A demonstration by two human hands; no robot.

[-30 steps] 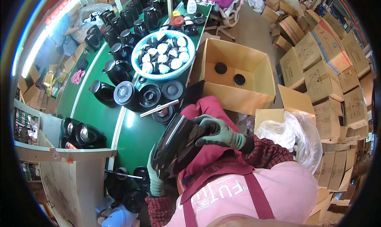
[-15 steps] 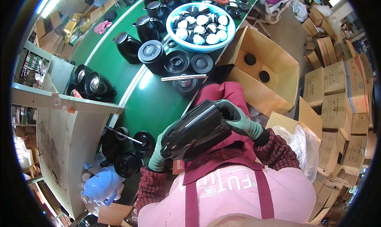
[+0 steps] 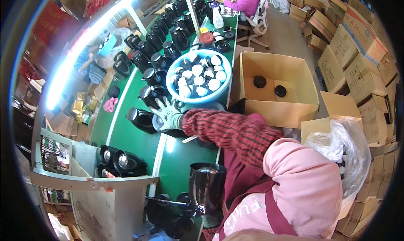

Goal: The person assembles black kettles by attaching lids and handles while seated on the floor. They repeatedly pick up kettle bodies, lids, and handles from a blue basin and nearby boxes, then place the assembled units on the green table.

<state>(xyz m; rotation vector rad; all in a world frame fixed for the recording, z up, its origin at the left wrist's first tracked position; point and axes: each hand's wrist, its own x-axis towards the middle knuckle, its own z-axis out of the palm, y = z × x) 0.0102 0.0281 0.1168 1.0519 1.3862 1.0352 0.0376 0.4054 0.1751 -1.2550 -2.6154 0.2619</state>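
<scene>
Head view: my left hand (image 3: 210, 221) holds black pot (image 3: 207, 188) from its base, mouth up, beside the green worktop (image 3: 182, 160); those fingers are mostly hidden. My right hand (image 3: 169, 116) reaches across, fingers spread wide over grey lid (image 3: 157, 122), near blue basin (image 3: 195, 100) of caps (image 3: 197, 70).

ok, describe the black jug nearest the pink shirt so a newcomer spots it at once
Follow the long green workbench down toward the person in the pink shirt. Beside its near edge is a glossy, lidless black jug, open mouth toward the picture's top. Unlike the black jugs lined up farther along, it has the gloved left hand at its base.
</scene>
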